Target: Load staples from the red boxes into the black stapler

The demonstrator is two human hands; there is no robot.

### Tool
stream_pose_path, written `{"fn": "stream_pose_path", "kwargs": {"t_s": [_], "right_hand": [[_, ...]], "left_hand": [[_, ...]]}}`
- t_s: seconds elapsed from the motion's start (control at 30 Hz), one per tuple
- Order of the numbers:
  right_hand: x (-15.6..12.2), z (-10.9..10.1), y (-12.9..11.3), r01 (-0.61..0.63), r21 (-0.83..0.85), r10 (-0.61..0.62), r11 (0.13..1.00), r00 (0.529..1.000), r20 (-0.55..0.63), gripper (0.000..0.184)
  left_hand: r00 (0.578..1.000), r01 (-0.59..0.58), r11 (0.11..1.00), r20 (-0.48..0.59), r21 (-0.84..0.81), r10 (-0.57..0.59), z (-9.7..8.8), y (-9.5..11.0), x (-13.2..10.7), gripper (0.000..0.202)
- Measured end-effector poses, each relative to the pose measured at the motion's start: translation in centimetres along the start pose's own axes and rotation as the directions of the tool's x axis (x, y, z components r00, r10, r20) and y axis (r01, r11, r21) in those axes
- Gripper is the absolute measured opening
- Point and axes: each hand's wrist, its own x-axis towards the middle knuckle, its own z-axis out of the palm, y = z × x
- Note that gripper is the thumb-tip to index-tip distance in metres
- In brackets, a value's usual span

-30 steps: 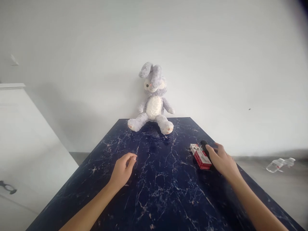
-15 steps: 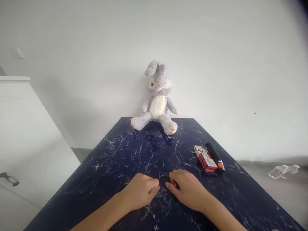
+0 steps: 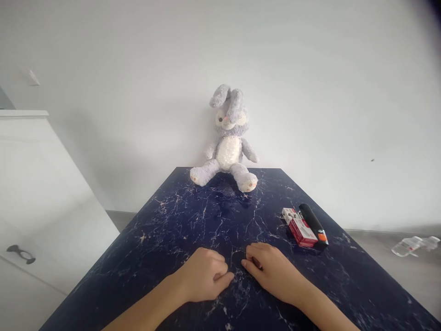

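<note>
My left hand [image 3: 208, 274] rests on the dark blue marbled table [image 3: 193, 220], its fingers curled under in a loose fist and the thumb pointing right. Facing it across a small gap, my right hand [image 3: 272, 271] lies on the table too, fingers curled in and the thumb alongside them. I see nothing held in either hand. Nearest to the right hand, beyond it and to the right, is a red and white box [image 3: 299, 228]. Against the box's right side lies a black cylindrical object [image 3: 313, 224] with an orange patch.
A grey and white plush rabbit [image 3: 229, 147] sits at the table's far edge against the white wall [image 3: 138, 69]. On the left stands a white cabinet [image 3: 44, 184] with a dark handle [image 3: 21, 254]. Clear plastic bottles [image 3: 408, 246] lie on the floor at right.
The whole scene has shifted slightly right in view. My left thumb has moved a little away from the curled fingers. The right hand keeps nearly the same pose.
</note>
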Motion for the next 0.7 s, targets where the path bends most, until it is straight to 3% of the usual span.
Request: {"fn": "stream_pose_path", "kwargs": {"t_s": [0.1, 0.17, 0.23, 0.3, 0.43, 0.57, 0.7], "right_hand": [[-0.1, 0.0, 0.1, 0.008, 0.012, -0.008, 1.000, 1.000, -0.003, 0.023], [-0.1, 0.2, 0.4, 0.008, 0.023, -0.008, 1.000, 1.000, -0.011, 0.026], [-0.2, 0.5, 0.6, -0.003, 0.030, 0.003, 1.000, 1.000, -0.018, 0.037], [-0.2, 0.9, 0.8, -0.016, 0.044, 0.017, 0.999, 1.000, -0.023, 0.046], [-0.2, 1.1, 0.7, 0.007, 0.084, -0.005, 0.996, 1.000, -0.022, 0.043], [0.4, 1.2, 0.6, 0.129, 0.047, -0.130, 0.991, 0.991, 0.022, 0.042], [1.4, 2.4, 1.6, 0.206, -0.005, -0.205, 0.979, 0.976, 0.077, 0.043]], "left_hand": [[0.995, 0.019, 1.000, -0.101, -0.007, -0.020, -1.3, -1.6, -0.3, 0.046], [0.958, 0.144, 0.989, -0.244, -0.043, -0.150, -2.2, -3.0, -0.5, 0.047], [0.916, 0.230, 0.970, -0.320, -0.074, -0.242, -2.6, -4.2, -0.8, 0.048], [0.919, 0.248, 0.966, -0.295, -0.078, -0.260, -2.6, -4.8, -0.8, 0.048], [0.947, 0.245, 0.954, -0.168, -0.171, -0.273, -1.5, -4.2, -0.4, 0.048], [0.856, 0.341, 0.849, -0.241, -0.404, -0.458, -0.5, -3.1, 0.0, 0.049], [0.888, 0.324, 0.855, -0.182, -0.405, -0.423, -0.2, -3.1, -0.2, 0.050]]}}
